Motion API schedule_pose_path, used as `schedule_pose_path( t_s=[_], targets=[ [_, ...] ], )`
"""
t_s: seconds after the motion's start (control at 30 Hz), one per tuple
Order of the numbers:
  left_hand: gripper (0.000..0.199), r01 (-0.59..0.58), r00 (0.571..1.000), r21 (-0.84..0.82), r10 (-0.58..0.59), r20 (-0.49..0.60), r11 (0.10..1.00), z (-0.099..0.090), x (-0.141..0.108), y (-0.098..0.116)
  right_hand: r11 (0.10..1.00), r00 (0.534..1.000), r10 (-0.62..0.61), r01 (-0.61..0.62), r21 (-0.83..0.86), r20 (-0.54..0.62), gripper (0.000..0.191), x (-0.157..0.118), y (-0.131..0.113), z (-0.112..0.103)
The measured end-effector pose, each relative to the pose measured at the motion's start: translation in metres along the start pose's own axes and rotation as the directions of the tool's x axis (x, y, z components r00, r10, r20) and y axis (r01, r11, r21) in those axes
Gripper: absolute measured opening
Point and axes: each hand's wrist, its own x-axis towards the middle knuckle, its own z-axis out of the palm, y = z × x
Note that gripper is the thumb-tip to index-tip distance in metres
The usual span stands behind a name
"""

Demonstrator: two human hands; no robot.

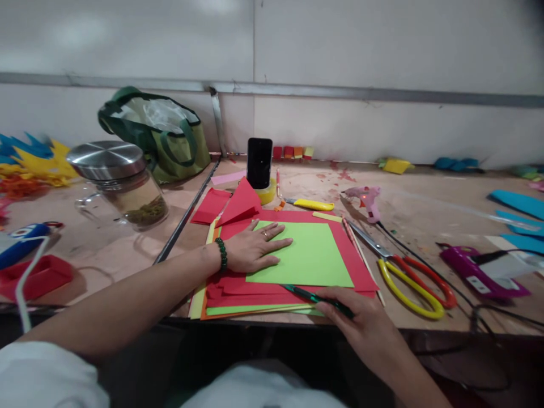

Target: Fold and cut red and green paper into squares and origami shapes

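My left hand (255, 246) lies flat, fingers spread, on the left part of a light green paper square (312, 255). Beneath that square is a stack of red paper (355, 249), with green, orange and yellow edges showing at the front and left. A dark green pen (312, 296) is gripped in my right hand (361, 317); its tip points left, at the near edge of the green square. Whether the tip touches the paper I cannot tell. Folded red paper pieces (240, 204) sit at the stack's far left corner.
Scissors (385, 252) with red and yellow handles lie right of the stack, near a pink glue gun (368, 201). Behind the paper are a yellow cutter (312, 204) and a propped phone (259, 161). A lidded glass jar (142, 207) and a green bag (182, 153) stand left.
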Motion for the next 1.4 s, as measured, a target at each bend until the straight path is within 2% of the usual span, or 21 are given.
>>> schedule_pose_path(
  t_s=[0.33,0.73,0.9,1.17,1.27,1.4],
  targets=[
    [0.058,0.003,1.0,-0.008,-0.003,-0.009,1.0,-0.002,0.0,0.002,1.0,0.999,-0.027,0.027,-0.008,-0.016,0.022,0.003,-0.002,0.01],
    [0.058,0.01,1.0,-0.001,-0.01,0.0,1.0,-0.003,0.0,0.004,1.0,0.997,-0.023,0.023,0.005,0.07,0.022,0.008,-0.024,0.021],
    [0.058,0.013,1.0,0.003,-0.013,-0.01,1.0,-0.002,0.0,0.003,0.999,0.996,-0.043,0.043,0.002,0.072,0.023,0.011,-0.032,0.026],
    [0.058,0.015,1.0,0.014,-0.015,-0.008,1.0,-0.003,0.0,0.003,0.999,0.996,-0.041,0.04,0.011,0.077,0.021,0.013,-0.037,0.027],
    [0.058,0.014,1.0,0.009,-0.014,-0.004,1.0,-0.003,0.0,0.003,0.998,0.992,-0.044,0.038,0.055,0.12,0.019,0.011,-0.04,0.028],
    [0.058,0.011,1.0,0.001,-0.011,0.009,1.0,-0.004,0.0,0.004,0.993,0.987,-0.062,0.047,0.108,0.145,0.017,-0.001,-0.045,0.017]
  ],
)
